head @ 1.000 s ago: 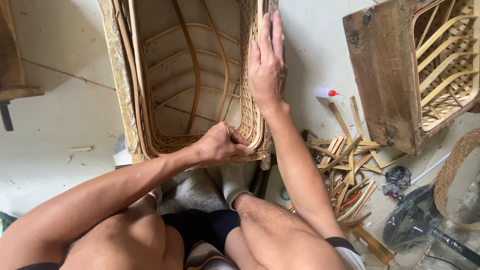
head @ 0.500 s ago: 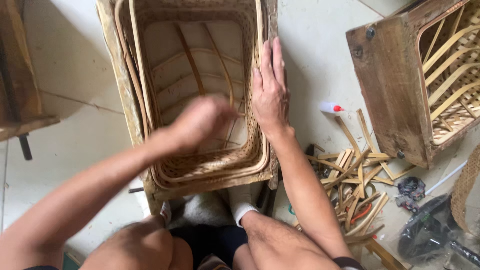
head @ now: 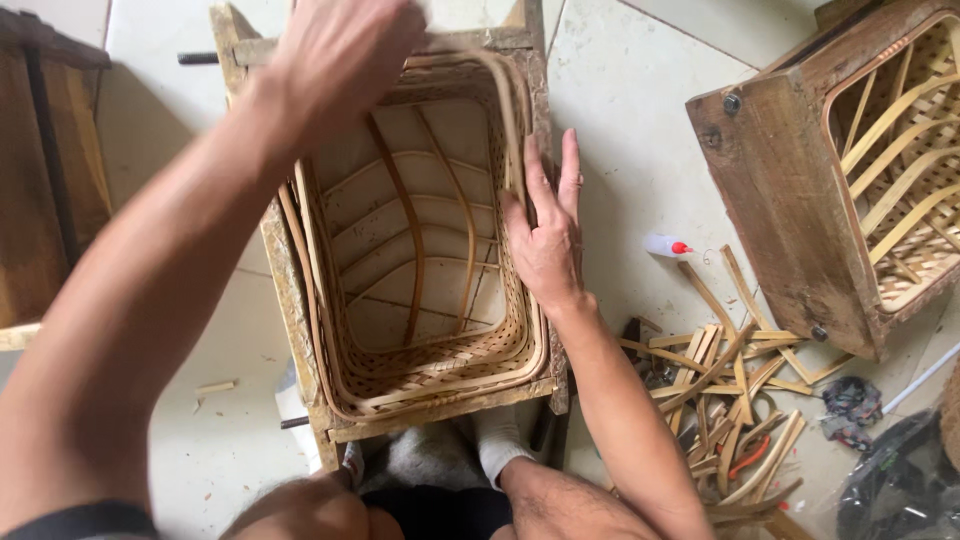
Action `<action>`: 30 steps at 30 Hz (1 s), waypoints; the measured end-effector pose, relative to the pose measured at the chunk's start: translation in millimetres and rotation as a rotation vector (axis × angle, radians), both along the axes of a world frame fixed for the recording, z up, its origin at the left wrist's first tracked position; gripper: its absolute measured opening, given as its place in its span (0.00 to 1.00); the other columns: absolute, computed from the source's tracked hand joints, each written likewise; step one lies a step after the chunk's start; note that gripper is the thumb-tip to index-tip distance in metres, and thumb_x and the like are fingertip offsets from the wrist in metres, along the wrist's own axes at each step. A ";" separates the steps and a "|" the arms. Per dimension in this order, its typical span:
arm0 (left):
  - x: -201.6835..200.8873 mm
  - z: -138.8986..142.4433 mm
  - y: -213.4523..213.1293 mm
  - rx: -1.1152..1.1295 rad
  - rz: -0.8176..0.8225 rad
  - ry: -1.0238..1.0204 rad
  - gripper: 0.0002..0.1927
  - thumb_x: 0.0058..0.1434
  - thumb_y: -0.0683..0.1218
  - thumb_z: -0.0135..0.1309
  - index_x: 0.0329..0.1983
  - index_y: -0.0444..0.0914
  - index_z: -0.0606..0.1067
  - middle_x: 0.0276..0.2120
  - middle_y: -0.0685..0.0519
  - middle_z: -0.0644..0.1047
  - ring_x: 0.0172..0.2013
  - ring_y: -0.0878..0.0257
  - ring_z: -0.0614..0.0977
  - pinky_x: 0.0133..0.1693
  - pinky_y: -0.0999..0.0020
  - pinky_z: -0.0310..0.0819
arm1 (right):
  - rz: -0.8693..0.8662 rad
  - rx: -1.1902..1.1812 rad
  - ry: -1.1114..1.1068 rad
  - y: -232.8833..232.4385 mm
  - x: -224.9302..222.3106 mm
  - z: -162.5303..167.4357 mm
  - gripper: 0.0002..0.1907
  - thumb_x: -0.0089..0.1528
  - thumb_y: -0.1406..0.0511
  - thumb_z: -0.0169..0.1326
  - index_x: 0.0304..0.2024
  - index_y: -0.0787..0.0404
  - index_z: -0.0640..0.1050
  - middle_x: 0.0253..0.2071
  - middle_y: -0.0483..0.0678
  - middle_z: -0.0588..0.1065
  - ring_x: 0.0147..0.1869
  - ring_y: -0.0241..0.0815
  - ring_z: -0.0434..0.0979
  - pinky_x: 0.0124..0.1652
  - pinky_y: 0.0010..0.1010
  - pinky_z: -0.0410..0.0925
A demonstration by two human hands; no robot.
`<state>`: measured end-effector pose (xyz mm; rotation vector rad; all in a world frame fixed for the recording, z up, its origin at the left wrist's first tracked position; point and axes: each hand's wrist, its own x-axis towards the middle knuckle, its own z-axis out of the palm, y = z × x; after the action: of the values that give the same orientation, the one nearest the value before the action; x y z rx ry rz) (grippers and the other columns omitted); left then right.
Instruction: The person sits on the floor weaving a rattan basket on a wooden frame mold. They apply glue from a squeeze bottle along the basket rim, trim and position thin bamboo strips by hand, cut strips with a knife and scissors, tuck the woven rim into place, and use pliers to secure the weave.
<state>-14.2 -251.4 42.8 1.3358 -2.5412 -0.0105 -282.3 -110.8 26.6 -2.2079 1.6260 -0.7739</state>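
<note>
two hands on one woven basket [head: 420, 290]: left hand [head: 340, 55] gripping far rim, right hand [head: 545, 235] flat, fingers spread, on right rim.

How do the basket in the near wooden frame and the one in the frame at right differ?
The near basket sits mouth up in its wooden frame, seen whole; the right basket lies tipped in its frame, cut off by the picture's edge. Left hand and right hand touch the near basket's rim; nothing touches the right one. Both are pale woven strips.
</note>
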 end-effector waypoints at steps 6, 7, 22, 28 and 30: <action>-17.4 -31.0 69.6 -0.027 0.323 0.215 0.11 0.70 0.46 0.58 0.44 0.33 0.72 0.29 0.47 0.79 0.28 0.59 0.79 0.34 0.60 0.76 | -0.170 0.464 -0.374 -1.2 -4.6 3.2 0.59 0.59 0.60 0.67 0.78 0.61 0.41 0.69 0.66 0.67 0.66 0.58 0.76 0.65 0.42 0.70; -22.7 -32.7 71.9 -0.026 0.330 0.257 0.12 0.71 0.46 0.59 0.46 0.33 0.71 0.30 0.47 0.80 0.29 0.59 0.79 0.35 0.59 0.77 | -0.191 0.485 -0.353 -0.9 -5.6 4.9 0.58 0.59 0.60 0.67 0.79 0.61 0.43 0.66 0.65 0.71 0.64 0.56 0.79 0.66 0.41 0.70; -41.2 -75.6 48.5 0.084 0.386 0.208 0.05 0.71 0.42 0.54 0.43 0.34 0.72 0.32 0.43 0.81 0.29 0.56 0.80 0.34 0.58 0.78 | -0.119 0.379 -0.305 -0.6 -12.4 -3.0 0.33 0.65 0.64 0.58 0.70 0.71 0.67 0.54 0.60 0.82 0.52 0.49 0.85 0.59 0.42 0.76; -36.3 -69.7 51.9 -0.013 0.331 0.202 0.08 0.73 0.43 0.54 0.47 0.33 0.72 0.33 0.44 0.81 0.32 0.56 0.82 0.34 0.60 0.79 | -0.037 0.148 -0.123 -58.6 -2.7 -10.9 0.48 0.62 0.58 0.75 0.64 0.85 0.62 0.43 0.70 0.76 0.37 0.44 0.82 0.49 0.44 0.70; -34.9 -60.2 58.2 -0.013 0.311 0.215 0.09 0.73 0.45 0.55 0.46 0.34 0.72 0.33 0.45 0.82 0.33 0.55 0.82 0.35 0.58 0.79 | -0.090 0.224 -0.103 -81.8 -2.5 -16.0 0.31 0.61 0.60 0.71 0.44 0.77 0.67 0.32 0.60 0.70 0.34 0.38 0.69 0.39 0.40 0.68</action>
<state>-49.1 -193.3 -17.4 1.6150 -2.1347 -0.0727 -284.8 -192.7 10.6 -1.9216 1.6822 -0.6801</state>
